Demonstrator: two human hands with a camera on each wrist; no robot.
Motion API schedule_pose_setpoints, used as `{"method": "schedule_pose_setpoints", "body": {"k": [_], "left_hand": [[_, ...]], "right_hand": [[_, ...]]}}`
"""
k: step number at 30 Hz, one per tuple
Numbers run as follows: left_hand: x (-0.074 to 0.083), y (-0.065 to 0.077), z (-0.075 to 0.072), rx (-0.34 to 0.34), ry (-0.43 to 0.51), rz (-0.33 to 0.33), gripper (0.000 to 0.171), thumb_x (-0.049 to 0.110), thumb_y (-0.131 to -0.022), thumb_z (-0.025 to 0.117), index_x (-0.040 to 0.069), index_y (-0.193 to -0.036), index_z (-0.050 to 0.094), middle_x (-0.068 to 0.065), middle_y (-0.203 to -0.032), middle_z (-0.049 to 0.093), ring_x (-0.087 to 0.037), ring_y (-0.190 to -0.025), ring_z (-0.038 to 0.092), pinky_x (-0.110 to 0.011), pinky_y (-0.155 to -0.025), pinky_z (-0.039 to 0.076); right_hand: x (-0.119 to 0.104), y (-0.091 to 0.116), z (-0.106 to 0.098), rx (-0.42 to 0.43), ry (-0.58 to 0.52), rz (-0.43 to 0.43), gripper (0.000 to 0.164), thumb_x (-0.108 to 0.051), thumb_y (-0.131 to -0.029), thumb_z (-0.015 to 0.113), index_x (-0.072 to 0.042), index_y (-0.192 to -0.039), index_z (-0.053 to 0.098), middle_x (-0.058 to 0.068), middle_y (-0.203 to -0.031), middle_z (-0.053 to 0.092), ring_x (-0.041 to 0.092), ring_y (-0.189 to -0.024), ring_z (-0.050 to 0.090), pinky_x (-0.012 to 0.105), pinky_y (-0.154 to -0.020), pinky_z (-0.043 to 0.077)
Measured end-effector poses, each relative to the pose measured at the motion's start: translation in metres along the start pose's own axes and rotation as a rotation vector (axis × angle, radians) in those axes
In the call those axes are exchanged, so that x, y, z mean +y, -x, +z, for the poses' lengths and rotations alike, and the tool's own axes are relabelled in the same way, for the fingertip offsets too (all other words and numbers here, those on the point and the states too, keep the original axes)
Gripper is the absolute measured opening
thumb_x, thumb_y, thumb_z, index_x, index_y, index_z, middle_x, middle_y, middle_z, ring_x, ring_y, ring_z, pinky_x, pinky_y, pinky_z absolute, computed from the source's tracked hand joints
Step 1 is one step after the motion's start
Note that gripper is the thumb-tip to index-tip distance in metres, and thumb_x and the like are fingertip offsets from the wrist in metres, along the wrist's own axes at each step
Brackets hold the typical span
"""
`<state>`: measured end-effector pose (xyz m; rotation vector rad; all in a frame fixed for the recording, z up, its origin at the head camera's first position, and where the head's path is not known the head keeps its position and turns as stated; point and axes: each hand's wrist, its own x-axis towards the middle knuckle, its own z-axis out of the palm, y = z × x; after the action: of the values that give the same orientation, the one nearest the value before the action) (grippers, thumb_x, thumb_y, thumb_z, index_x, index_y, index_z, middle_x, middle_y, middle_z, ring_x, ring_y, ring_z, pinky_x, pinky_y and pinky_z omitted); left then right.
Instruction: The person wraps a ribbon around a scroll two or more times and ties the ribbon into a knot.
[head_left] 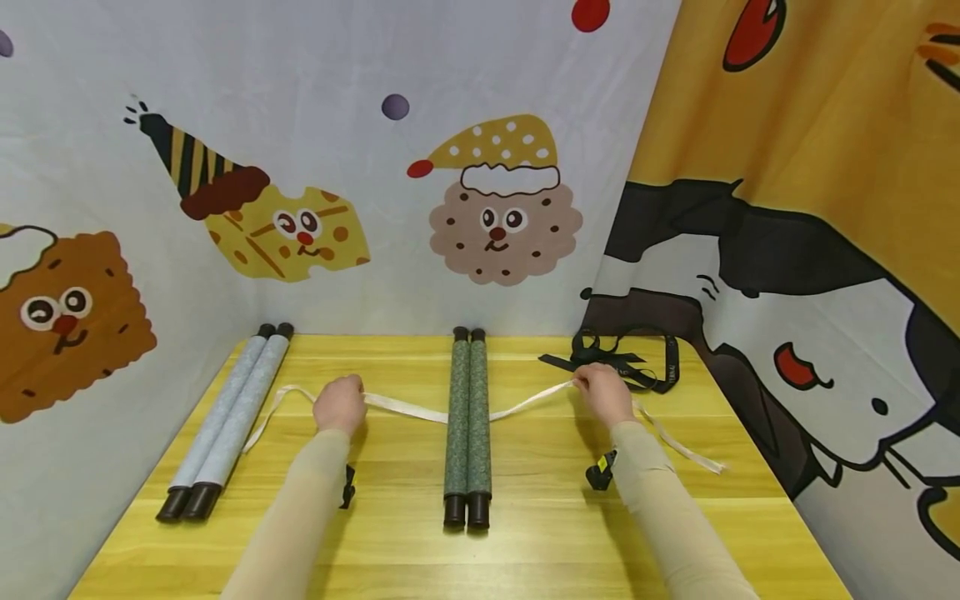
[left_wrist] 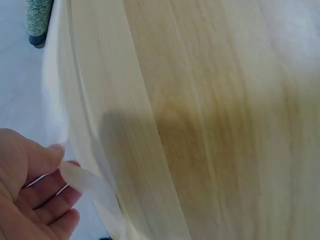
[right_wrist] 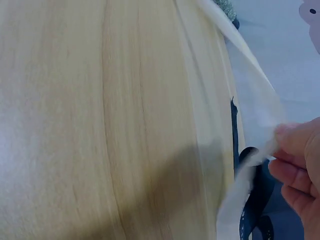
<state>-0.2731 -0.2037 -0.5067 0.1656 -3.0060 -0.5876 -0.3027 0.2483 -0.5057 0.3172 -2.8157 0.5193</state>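
A white ribbon (head_left: 405, 407) runs across the table and passes beneath a pair of green rolled scrolls (head_left: 468, 425) with dark end caps. My left hand (head_left: 340, 404) pinches the ribbon to the left of the scrolls, its loose end trailing toward the left. To their right, my right hand (head_left: 602, 392) pinches the other side, and a tail hangs down past the wrist. In the left wrist view, thumb and finger (left_wrist: 52, 155) hold the ribbon (left_wrist: 95, 185). The right wrist view shows the ribbon (right_wrist: 245, 55) between thumb and fingers (right_wrist: 295, 145).
Two pale blue rolled scrolls (head_left: 236, 417) with dark caps lie side by side at the table's left. Black ribbons (head_left: 630, 367) are heaped at the back right. A patterned curtain (head_left: 337, 308) hangs behind the wooden table (head_left: 540, 517).
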Motion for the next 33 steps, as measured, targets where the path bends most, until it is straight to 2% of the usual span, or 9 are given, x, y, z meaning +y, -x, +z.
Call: {"method": "schedule_pose_setpoints", "body": {"k": [4,8,13,16,20,22,24,28,33], "left_hand": [[-0.001,0.001,-0.001,-0.007,0.028,-0.019,0.035,0.007,-0.096,0.058,-0.004,-0.129,0.059,-0.026,-0.120,0.063,-0.044,-0.102,0.062,-0.056,-0.079,0.053],[-0.001,0.003,-0.007,-0.021,0.046,-0.050,0.039,0.013,-0.098,0.056,-0.007,-0.131,0.055,-0.029,-0.122,0.060,-0.047,-0.105,0.060,-0.059,-0.082,0.051],[-0.001,0.009,-0.018,-0.065,0.080,-0.093,0.034,0.020,-0.099,0.054,-0.009,-0.117,0.060,-0.027,-0.109,0.064,-0.044,-0.095,0.063,-0.057,-0.076,0.052],[0.000,0.014,-0.024,-0.123,0.104,-0.139,0.032,0.024,-0.099,0.052,-0.005,-0.093,0.063,-0.021,-0.088,0.064,-0.036,-0.078,0.062,-0.049,-0.064,0.052],[0.002,0.018,-0.028,-0.186,0.121,-0.188,0.040,0.029,-0.099,0.050,0.005,-0.067,0.055,-0.012,-0.069,0.057,-0.027,-0.063,0.053,-0.039,-0.054,0.046],[0.005,0.019,-0.029,-0.186,0.127,-0.200,0.041,0.031,-0.098,0.049,0.003,-0.069,0.056,-0.017,-0.075,0.059,-0.032,-0.069,0.056,-0.042,-0.056,0.048],[0.007,0.019,-0.028,-0.170,0.131,-0.210,0.041,0.032,-0.099,0.048,-0.002,-0.082,0.061,-0.027,-0.093,0.060,-0.041,-0.086,0.058,-0.050,-0.065,0.052],[0.011,0.018,-0.028,-0.121,0.142,-0.234,0.044,0.032,-0.101,0.045,-0.008,-0.102,0.062,-0.040,-0.120,0.049,-0.055,-0.111,0.049,-0.061,-0.077,0.051],[0.012,0.022,-0.036,-0.137,0.111,-0.230,0.041,0.032,-0.100,0.046,0.001,-0.079,0.061,-0.025,-0.089,0.062,-0.038,-0.079,0.060,-0.046,-0.056,0.051]], "right_hand": [[-0.002,0.001,-0.002,-0.009,-0.013,0.026,0.027,-0.014,-0.094,0.069,0.001,-0.117,0.069,0.020,-0.115,0.066,0.040,-0.108,0.058,0.054,-0.092,0.047],[-0.005,0.005,-0.007,-0.023,-0.032,0.056,0.030,-0.017,-0.095,0.068,0.002,-0.119,0.067,0.020,-0.115,0.067,0.039,-0.108,0.060,0.054,-0.093,0.047],[-0.008,0.009,-0.010,-0.085,-0.052,0.103,0.029,-0.022,-0.098,0.063,0.000,-0.115,0.068,0.017,-0.107,0.068,0.034,-0.096,0.064,0.052,-0.085,0.051],[-0.009,0.010,-0.007,-0.130,-0.066,0.133,0.029,-0.025,-0.098,0.062,-0.001,-0.112,0.069,0.014,-0.102,0.068,0.031,-0.089,0.065,0.049,-0.079,0.052],[-0.013,0.011,-0.003,-0.170,-0.077,0.146,0.031,-0.030,-0.098,0.063,-0.001,-0.109,0.070,0.012,-0.098,0.068,0.029,-0.085,0.064,0.048,-0.077,0.052],[-0.016,0.011,0.000,-0.179,-0.082,0.143,0.033,-0.031,-0.097,0.063,-0.001,-0.108,0.070,0.012,-0.097,0.069,0.029,-0.084,0.064,0.048,-0.077,0.052],[-0.018,0.011,0.001,-0.183,-0.083,0.143,0.034,-0.033,-0.097,0.063,-0.001,-0.107,0.070,0.011,-0.096,0.069,0.028,-0.085,0.065,0.048,-0.078,0.052],[-0.021,0.011,0.004,-0.194,-0.089,0.161,0.036,-0.036,-0.096,0.063,-0.002,-0.107,0.070,0.010,-0.095,0.070,0.028,-0.085,0.065,0.047,-0.078,0.053],[-0.023,0.012,0.004,-0.208,-0.085,0.190,0.040,-0.038,-0.096,0.062,-0.001,-0.110,0.069,0.012,-0.098,0.070,0.029,-0.086,0.066,0.047,-0.079,0.053]]}}
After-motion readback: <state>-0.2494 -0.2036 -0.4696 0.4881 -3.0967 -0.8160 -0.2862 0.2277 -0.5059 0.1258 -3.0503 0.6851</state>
